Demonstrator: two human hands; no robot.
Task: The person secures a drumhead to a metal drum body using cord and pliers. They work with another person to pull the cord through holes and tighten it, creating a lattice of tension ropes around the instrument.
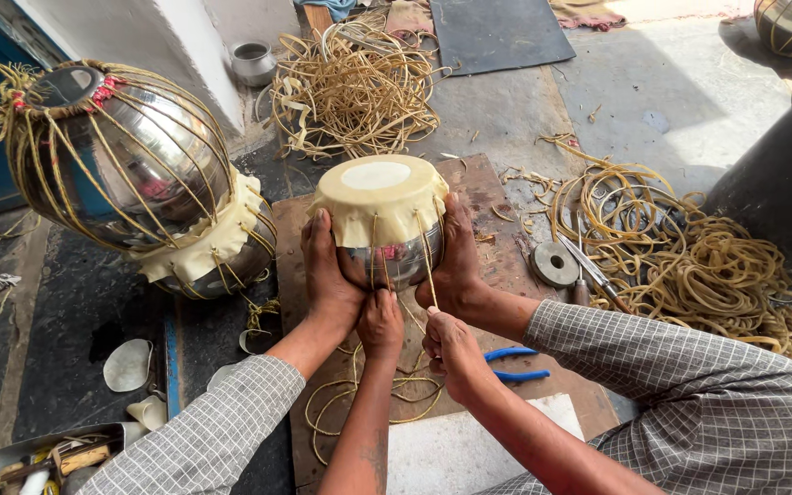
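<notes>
Head camera looks down at a small steel drum with a pale skin on top, standing on a wooden board on the floor. Left hand is spread flat against the drum's left side. Right hand cups its right side. Two more bare hands, and, from another person, pinch the yellow cords below. Their fingertips are hard to see.

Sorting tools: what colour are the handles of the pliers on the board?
Blue handles, head view.
</notes>
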